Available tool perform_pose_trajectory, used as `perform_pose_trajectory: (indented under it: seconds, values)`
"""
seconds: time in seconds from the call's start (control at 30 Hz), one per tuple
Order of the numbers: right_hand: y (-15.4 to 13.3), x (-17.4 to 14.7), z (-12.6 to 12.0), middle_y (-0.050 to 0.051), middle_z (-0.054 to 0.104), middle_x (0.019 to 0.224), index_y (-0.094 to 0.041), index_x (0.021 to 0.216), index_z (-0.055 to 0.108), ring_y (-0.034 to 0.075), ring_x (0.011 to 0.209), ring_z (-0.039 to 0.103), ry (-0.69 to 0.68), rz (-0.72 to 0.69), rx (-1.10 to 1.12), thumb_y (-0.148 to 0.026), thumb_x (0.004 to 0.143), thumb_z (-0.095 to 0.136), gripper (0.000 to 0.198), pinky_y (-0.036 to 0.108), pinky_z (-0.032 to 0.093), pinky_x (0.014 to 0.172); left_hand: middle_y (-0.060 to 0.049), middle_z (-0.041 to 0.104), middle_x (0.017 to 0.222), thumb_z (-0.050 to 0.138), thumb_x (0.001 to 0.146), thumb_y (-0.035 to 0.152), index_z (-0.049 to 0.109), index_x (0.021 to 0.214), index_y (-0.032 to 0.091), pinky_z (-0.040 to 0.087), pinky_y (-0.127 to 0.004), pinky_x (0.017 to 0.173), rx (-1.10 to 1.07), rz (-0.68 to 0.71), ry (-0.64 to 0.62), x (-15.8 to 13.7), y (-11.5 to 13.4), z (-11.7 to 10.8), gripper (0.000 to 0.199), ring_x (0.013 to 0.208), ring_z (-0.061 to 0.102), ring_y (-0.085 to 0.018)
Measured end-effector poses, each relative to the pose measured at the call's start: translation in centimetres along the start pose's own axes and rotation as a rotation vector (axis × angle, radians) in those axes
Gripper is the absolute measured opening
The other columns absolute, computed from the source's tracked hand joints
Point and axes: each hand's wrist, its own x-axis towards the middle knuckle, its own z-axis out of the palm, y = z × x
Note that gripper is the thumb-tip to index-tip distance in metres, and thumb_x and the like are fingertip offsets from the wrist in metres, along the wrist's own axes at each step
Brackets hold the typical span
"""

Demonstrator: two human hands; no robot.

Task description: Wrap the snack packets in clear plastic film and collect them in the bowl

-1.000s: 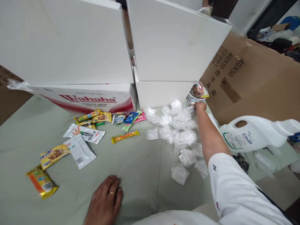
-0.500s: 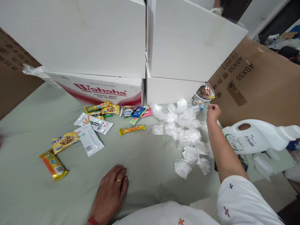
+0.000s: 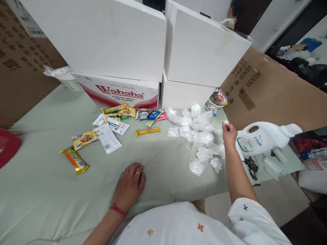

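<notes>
My left hand (image 3: 131, 183) lies on the green cloth (image 3: 163, 156) with fingers flat and holds nothing. The right hand (image 3: 229, 134) is closed in a pinch, with a small pale bit at the fingertips that I cannot make out. It is just right of several crumpled clear plastic wrappers (image 3: 204, 137) and left of a white jug (image 3: 265, 137). Beyond it stands a white tub (image 3: 222, 104) with packaged snacks. Ahead of my left hand lie several snack packs: a yellow bar (image 3: 147, 131), a white sachet (image 3: 107, 139), a cookie pack (image 3: 85, 140) and a gold-wrapped bar (image 3: 74, 160).
White boxes (image 3: 102, 41) are stacked at the back, above a Wahaha carton (image 3: 120, 93). Brown cardboard (image 3: 278, 92) flanks the right side. Scissors-like dark metal (image 3: 252, 166) and clear bottles (image 3: 272, 166) lie below the jug. A red object (image 3: 9, 146) shows at the left edge.
The view has shifted, and the red object at left has come into it. My right hand has drawn back slightly from the tub, and a pale bit now shows at its fingertips. The left hand stays resting.
</notes>
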Motion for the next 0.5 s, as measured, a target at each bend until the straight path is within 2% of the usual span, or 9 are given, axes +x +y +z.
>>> perform_pose_trajectory:
  seconds: [0.13,0.2,0.3,0.43,0.5]
  values:
    - [-0.7,-3.0,-1.1,0.003,0.067,0.070,-0.019,0.075,0.069,0.018,0.068,0.058,-0.358,0.045,-0.188,-0.048,0.077,0.073,0.029,0.031,0.044,0.071,-0.016,0.067,0.117,0.046,0.099,0.028,0.066,0.108,0.015,0.052,-0.044,0.088,0.000,-0.008,-0.016,0.1,0.0,0.0,0.026,0.109,0.063,-0.030]
    - [-1.3,-4.2,-1.6,0.001,0.066,0.066,-0.020,0.070,0.068,0.018,0.065,0.057,-0.435,0.042,-0.212,-0.042,0.075,0.074,0.024,0.030,0.042,0.068,-0.016,0.067,0.118,0.045,0.099,0.028,0.066,0.109,0.015,0.052,-0.044,0.089,-0.009,-0.017,-0.021,0.2,0.0,0.1,0.026,0.108,0.062,-0.030]
    - [-2.1,-6.0,-3.2,0.001,0.067,0.073,-0.019,0.084,0.075,0.017,0.067,0.055,-0.303,0.012,-0.059,-0.041,0.080,0.069,0.023,0.030,0.042,0.067,-0.016,0.067,0.118,0.044,0.099,0.029,0.066,0.108,0.015,0.051,-0.045,0.090,-0.040,-0.026,-0.015,0.2,0.0,0.1,0.027,0.109,0.061,-0.031]
    - [-1.9,-9.3,-5.5,0.000,0.063,0.075,-0.018,0.104,0.076,0.013,0.061,0.047,-0.160,0.066,0.364,-0.051,0.082,0.071,0.040,0.027,0.038,0.057,-0.014,0.068,0.112,0.046,0.099,0.031,0.064,0.105,0.018,0.051,-0.044,0.091,-0.138,-0.053,0.026,0.2,-0.2,0.0,0.024,0.107,0.062,-0.030]
    - [-1.4,-11.1,-5.8,0.001,0.063,0.077,-0.017,0.104,0.074,0.013,0.062,0.047,-0.122,0.084,0.399,-0.053,0.084,0.068,0.042,0.027,0.040,0.058,-0.012,0.069,0.106,0.047,0.099,0.033,0.063,0.104,0.019,0.051,-0.043,0.092,-0.202,-0.090,0.068,0.2,-0.3,0.0,0.022,0.103,0.063,-0.028]
